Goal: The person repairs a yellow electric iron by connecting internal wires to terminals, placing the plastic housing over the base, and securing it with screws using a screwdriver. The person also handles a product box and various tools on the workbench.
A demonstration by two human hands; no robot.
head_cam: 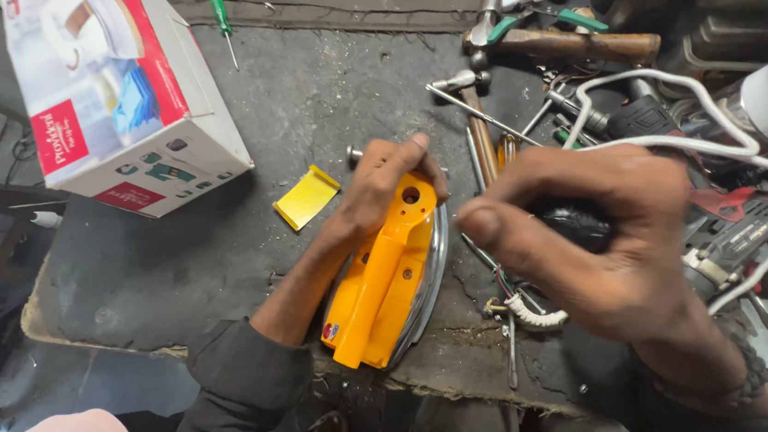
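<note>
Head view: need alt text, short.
A person's left hand steadies a yellow clothes iron on a dark workbench, while the right hand grips a black object attached to a white cord. A cardboard box sits at left; hammers and tools lie behind.

Glossy yellow plastic iron (387, 281), seemingly chromed soleplate (434, 276)
</note>
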